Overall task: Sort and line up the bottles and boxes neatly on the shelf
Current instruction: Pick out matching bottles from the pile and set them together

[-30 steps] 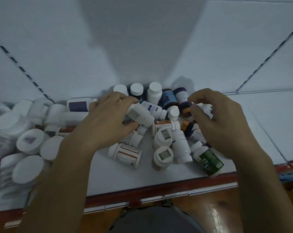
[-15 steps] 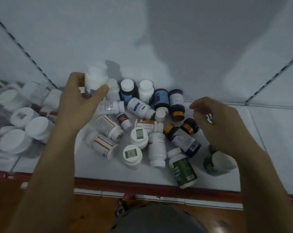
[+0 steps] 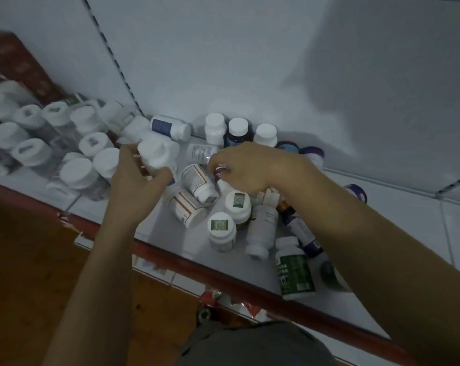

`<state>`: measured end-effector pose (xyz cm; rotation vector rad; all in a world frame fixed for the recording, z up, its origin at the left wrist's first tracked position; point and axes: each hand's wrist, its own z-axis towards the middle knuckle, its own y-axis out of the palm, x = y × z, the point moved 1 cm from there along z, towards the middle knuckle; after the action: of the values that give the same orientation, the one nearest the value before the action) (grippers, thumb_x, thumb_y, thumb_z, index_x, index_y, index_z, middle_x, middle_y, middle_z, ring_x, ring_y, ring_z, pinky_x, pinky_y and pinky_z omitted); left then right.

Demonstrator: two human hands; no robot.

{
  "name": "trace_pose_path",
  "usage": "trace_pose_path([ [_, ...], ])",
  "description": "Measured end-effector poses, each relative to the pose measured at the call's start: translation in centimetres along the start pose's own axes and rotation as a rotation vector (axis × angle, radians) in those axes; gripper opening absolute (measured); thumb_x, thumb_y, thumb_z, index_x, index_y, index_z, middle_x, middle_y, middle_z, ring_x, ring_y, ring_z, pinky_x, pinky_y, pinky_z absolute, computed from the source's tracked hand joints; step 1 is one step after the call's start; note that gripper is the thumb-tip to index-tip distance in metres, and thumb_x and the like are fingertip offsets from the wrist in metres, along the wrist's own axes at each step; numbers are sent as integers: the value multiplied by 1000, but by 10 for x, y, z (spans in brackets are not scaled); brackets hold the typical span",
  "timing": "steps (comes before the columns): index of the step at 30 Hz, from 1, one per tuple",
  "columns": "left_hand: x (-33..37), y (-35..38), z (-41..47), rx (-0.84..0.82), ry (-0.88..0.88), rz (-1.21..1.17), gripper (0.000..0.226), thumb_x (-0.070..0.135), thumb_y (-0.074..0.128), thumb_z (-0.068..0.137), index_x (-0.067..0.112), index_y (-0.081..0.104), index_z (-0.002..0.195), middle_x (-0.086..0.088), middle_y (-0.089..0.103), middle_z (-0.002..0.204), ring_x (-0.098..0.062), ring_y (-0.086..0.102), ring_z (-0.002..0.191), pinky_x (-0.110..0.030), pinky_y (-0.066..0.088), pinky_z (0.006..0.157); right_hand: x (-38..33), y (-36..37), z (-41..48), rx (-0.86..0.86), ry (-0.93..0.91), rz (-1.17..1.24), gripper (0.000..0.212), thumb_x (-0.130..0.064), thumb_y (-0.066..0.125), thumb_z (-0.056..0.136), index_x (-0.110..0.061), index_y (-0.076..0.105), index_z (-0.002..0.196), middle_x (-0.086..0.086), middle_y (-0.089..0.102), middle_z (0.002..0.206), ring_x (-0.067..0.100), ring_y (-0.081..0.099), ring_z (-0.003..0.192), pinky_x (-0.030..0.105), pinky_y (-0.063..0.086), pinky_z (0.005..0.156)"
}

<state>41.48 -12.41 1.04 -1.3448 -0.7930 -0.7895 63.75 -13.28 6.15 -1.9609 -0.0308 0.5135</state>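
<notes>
Gripping a white bottle (image 3: 155, 157) in its curled fingers, the left hand (image 3: 136, 183) is holding it over the white shelf (image 3: 155, 233), just beside the white-lidded jars (image 3: 77, 172) standing at the left. The right hand (image 3: 246, 167) is curling its fingers over a small red-capped bottle (image 3: 219, 172) in the pile of lying bottles (image 3: 189, 207); whether it is actually gripping cannot be told. All are sitting capped, their contents not showing. A green-labelled bottle (image 3: 295, 270) is lying near the red front edge.
</notes>
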Motion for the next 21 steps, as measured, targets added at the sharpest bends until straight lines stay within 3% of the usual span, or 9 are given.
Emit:
trace_pose_path([
  [3,1,-6,0,-16,50,14,56,26,77,79,32,42,122,17,56,109,-12,64,97,-37,55,81,-6,3,14,-184,29,-64,54,-13,44,101,-33,41,150,8,46,149,23,53,112,32,46,86],
  [5,1,-7,1,-48,102,37,56,14,75,84,36,44,125,20,54,109,-18,64,97,-31,53,78,-6,3,16,-214,49,-120,51,-13,44,101,-29,45,149,7,48,148,21,49,110,32,42,87],
  [8,1,-7,3,-77,147,79,60,11,73,84,38,47,131,21,54,106,-18,65,89,-15,48,70,-4,9,21,-177,48,-76,38,-20,50,99,-26,59,135,0,59,134,21,57,111,33,49,91],
  [10,4,-5,8,-104,200,124,59,10,75,83,36,47,128,20,53,104,-18,64,87,-16,48,67,1,10,22,-15,43,49,18,-25,55,97,-27,61,113,-4,64,112,22,61,102,37,52,86],
  [12,8,0,14,-123,255,153,59,11,81,79,34,43,119,15,53,100,-25,62,85,-34,52,69,7,5,14,225,66,220,7,-20,54,96,-22,52,103,-1,60,97,22,59,90,40,51,78],
  [16,3,17,23,-184,254,232,56,16,84,77,28,44,114,0,59,107,-27,60,98,-37,45,74,14,-2,-23,587,170,499,16,-3,42,96,-17,42,104,4,54,85,14,47,66,34,40,61],
  [21,18,22,27,-235,254,260,65,27,79,82,38,44,135,-3,49,132,-23,48,122,-38,42,96,36,16,-78,782,382,532,22,-17,60,98,-23,43,113,3,65,88,12,60,64,28,52,55],
])
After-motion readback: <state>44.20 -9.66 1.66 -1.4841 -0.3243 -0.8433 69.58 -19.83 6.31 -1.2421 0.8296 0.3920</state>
